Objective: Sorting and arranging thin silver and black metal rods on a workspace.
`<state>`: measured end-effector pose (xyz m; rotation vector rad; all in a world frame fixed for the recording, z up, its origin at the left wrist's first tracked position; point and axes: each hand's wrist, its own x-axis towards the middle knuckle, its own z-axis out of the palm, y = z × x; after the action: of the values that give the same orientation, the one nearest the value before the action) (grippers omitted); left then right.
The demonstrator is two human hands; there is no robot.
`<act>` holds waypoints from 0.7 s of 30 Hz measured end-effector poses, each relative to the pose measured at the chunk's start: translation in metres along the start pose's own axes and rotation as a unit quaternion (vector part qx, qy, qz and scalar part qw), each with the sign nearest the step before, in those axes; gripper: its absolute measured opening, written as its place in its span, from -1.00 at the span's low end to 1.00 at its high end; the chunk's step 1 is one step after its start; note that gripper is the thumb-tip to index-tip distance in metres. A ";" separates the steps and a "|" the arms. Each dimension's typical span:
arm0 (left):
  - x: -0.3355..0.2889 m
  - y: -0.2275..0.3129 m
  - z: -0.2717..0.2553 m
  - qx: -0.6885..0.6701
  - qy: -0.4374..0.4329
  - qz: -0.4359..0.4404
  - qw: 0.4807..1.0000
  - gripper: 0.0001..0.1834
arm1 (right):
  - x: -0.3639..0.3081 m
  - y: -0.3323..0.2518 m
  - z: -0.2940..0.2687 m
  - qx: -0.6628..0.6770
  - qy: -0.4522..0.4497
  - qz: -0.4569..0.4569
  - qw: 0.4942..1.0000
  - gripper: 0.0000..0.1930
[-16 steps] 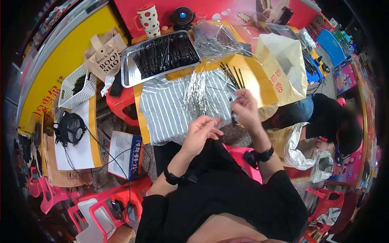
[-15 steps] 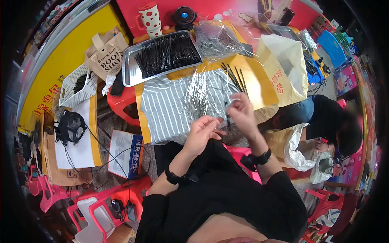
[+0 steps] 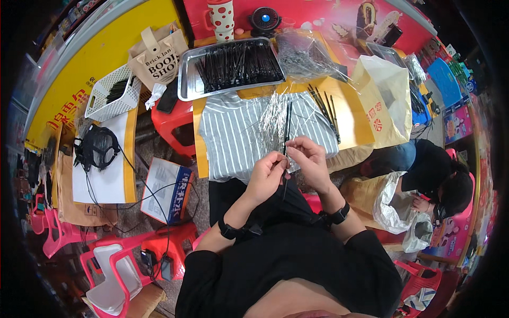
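Striped cloth (image 3: 228, 138) lies under silver wires (image 3: 272, 119) while left hand (image 3: 266, 176) and right hand (image 3: 313, 163) have fingertips pinched on a black stick (image 3: 288, 122), probably steadiest with light grips close together.

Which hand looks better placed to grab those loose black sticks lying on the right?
Probably the right hand: it is nearer the loose black sticks, on their side, while the left hand sits farther across.

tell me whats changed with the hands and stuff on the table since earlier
The right hand has moved left to meet the left hand; both now pinch a thin black stick not visible there before. The striped cloth, silver strands and metal tray stayed put.
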<state>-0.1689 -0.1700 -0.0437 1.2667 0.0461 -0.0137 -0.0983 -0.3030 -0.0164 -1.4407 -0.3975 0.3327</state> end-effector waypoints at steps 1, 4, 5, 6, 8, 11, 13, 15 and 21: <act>-0.001 0.001 0.000 0.029 0.004 0.008 1.000 -0.84 | 0.000 0.004 0.001 -0.013 -0.013 -0.020 1.000 -0.92; -0.003 -0.001 -0.004 0.013 0.014 0.022 1.000 -0.88 | 0.001 0.009 0.006 -0.050 -0.002 -0.047 0.998 -0.95; -0.003 -0.001 -0.005 0.014 0.016 0.023 1.000 -0.88 | 0.001 0.008 0.007 -0.049 -0.004 -0.046 0.998 -0.95; -0.004 0.001 -0.006 0.000 0.022 0.016 1.000 -0.90 | 0.001 0.007 0.008 -0.076 0.023 -0.098 0.992 -0.95; -0.005 0.001 -0.011 -0.013 0.030 0.008 0.999 -0.90 | 0.000 0.004 0.008 -0.100 0.047 -0.149 0.983 -0.92; -0.005 0.001 -0.018 -0.054 0.041 0.018 0.998 -0.78 | 0.000 0.004 -0.002 0.066 0.089 -0.058 0.992 -0.91; -0.007 0.010 -0.018 -0.113 0.062 0.023 0.991 -0.66 | 0.001 0.010 -0.009 0.189 0.097 0.000 0.977 -0.90; -0.010 0.012 -0.022 -0.117 0.059 0.028 0.991 -0.59 | -0.001 0.012 -0.011 0.204 0.091 0.007 0.975 -0.90; -0.016 0.004 -0.039 -0.119 0.079 0.035 0.989 -0.72 | -0.005 0.009 -0.005 0.330 0.009 0.042 0.943 -0.89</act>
<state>-0.1858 -0.1320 -0.0511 1.0280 0.1363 0.1492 -0.1000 -0.3086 -0.0265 -0.8023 -0.1780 0.4684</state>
